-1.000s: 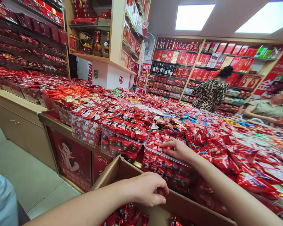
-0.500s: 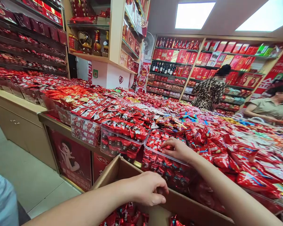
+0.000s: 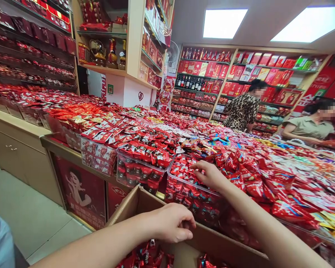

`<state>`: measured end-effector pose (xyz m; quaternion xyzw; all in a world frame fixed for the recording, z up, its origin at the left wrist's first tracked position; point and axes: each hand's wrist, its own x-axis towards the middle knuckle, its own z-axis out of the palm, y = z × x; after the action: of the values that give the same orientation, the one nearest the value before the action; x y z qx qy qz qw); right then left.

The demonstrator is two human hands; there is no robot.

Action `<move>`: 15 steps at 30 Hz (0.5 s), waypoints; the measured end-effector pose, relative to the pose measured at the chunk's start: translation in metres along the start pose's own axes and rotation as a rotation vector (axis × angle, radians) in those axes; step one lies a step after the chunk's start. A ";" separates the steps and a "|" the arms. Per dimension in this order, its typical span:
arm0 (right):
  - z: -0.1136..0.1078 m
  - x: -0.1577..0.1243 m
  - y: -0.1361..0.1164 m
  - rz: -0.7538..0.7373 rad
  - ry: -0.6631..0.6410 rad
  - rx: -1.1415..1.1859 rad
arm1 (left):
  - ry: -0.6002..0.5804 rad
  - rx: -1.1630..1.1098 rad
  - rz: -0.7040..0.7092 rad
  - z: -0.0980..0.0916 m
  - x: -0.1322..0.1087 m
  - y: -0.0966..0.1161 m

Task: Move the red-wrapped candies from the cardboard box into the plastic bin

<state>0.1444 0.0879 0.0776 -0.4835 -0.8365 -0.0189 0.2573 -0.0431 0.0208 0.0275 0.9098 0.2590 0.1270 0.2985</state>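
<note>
My left hand (image 3: pixel 175 222) hangs over the open cardboard box (image 3: pixel 212 238), its fingers loosely bent and the thumb apart from them. I see nothing between them, though the palm is hidden. Inside the box lie red-wrapped candies (image 3: pixel 145 255), with bare cardboard between two groups. My right hand (image 3: pixel 208 174) rests palm down at the top of a clear plastic bin (image 3: pixel 194 185) full of small red-wrapped candies (image 3: pixel 181 167). Its fingers are slightly spread and hold nothing I can see; the undersides of the fingertips are hidden.
Left of it stands a bin (image 3: pixel 141 173) of dark-and-red candies. Larger red packets (image 3: pixel 284 208) heap up on the right. Shelves (image 3: pixel 229 74) with bottles and boxes line the back wall. Two people (image 3: pixel 241 109) are beyond the counter. Tiled floor (image 3: pixel 41 219) lies at left.
The whole view has shifted slightly. Both hands keep nearly the same place over the box and the bin. The person in the leopard-print top has turned their head.
</note>
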 end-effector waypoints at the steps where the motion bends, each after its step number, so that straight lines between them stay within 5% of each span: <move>1: 0.000 0.001 -0.002 -0.035 -0.011 0.001 | 0.002 0.005 0.002 0.000 0.000 0.000; 9: 0.008 0.017 -0.021 -0.261 -0.045 0.020 | 0.003 0.012 -0.003 0.000 -0.001 0.000; 15: -0.010 -0.001 -0.041 -0.177 0.273 0.080 | 0.008 0.028 -0.003 -0.001 -0.002 -0.004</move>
<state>0.1155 0.0620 0.0947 -0.3903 -0.8330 -0.0736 0.3851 -0.0461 0.0230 0.0258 0.9130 0.2631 0.1264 0.2849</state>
